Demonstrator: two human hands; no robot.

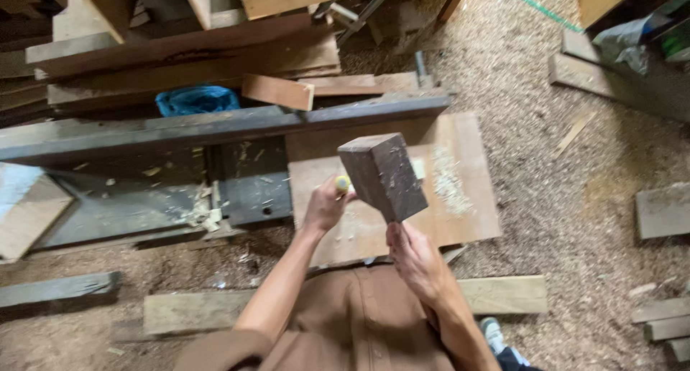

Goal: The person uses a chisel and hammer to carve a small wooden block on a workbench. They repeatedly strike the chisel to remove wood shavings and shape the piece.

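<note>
- Far left: pale plank offcut (25, 213) lies flat, weathered grey; a dark board (57, 288) sits on the sawdust below it.
- Long dark steel beam (215, 127) runs across, w/ wood chips scattered on the metal bed just under it; blue plastic bag (195, 98) tucked behind, rough timber stack (187, 51) above.
- Left hand (325, 207) is closed round a yellow-handled chisel (343, 184) — only the handle top shows, blade hidden by the fist. It stands on the flat reddish board (438, 198), near its left part.
- Right hand (415, 260) is wrapped tight round the mallet's handle; the dark wooden mallet (382, 175) — blocky head, scuffed, square-edged — is raised just right of the chisel top, not touching it.
- Doing it well, as a judgement: keep chisel upright & steady, land the mallet's flat face square on the handle end, short controlled taps, fingers below the strike point.
- Board is smooth-faced w/ a patch of pale shavings (449, 181) at right.
- Right side: floor thick w/ sawdust (575, 198), loose & grainy; grey wood block (661, 211) lies well apart.
</note>
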